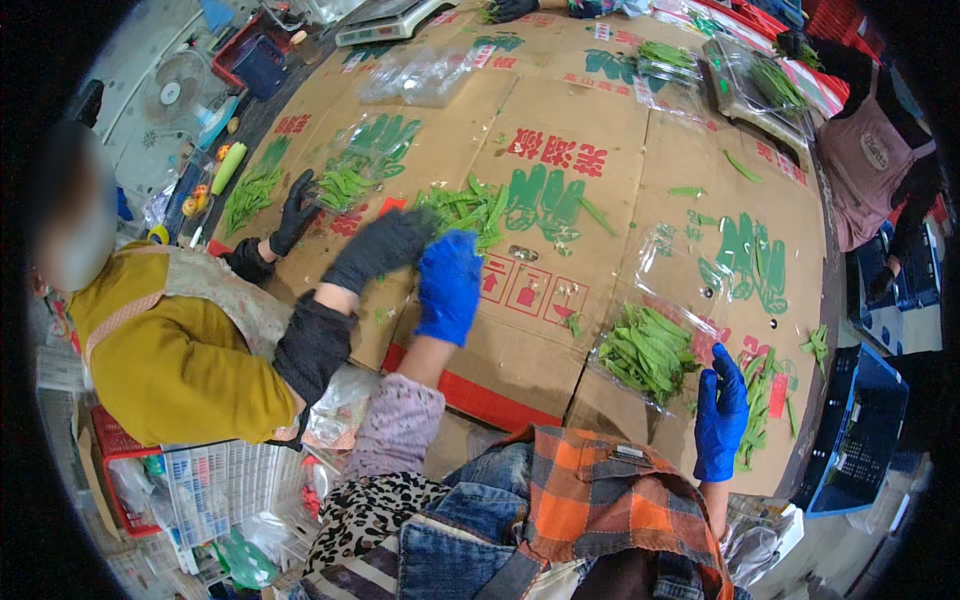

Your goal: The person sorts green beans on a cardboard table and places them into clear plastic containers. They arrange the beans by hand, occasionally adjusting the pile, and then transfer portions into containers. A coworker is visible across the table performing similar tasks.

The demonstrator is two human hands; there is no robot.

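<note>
A blue glove covers my left hand [450, 286], which reaches to the near edge of a pile of green pea pods [469, 210]; its fingertips are hidden, so a grip cannot be made out. My right hand [721, 420], also in a blue glove, has its fingers apart, just right of an open clear plastic clamshell box [675, 281] filled with flat pea pods [649, 351]. More pods [759, 409] lie loose beyond that hand. A co-worker's black-gloved hand [386, 251] touches the same pile on the left, and the other black glove [294, 214] is beside another clear box with pods [343, 187].
Printed cardboard [555, 97] covers the table. Scales [757, 97] [390, 21] stand at the far right and far left. Empty clear boxes [420, 75] are stacked toward the back. A co-worker in mustard [187, 360] sits close left; another person [874, 157] stands right, above dark crates [855, 431].
</note>
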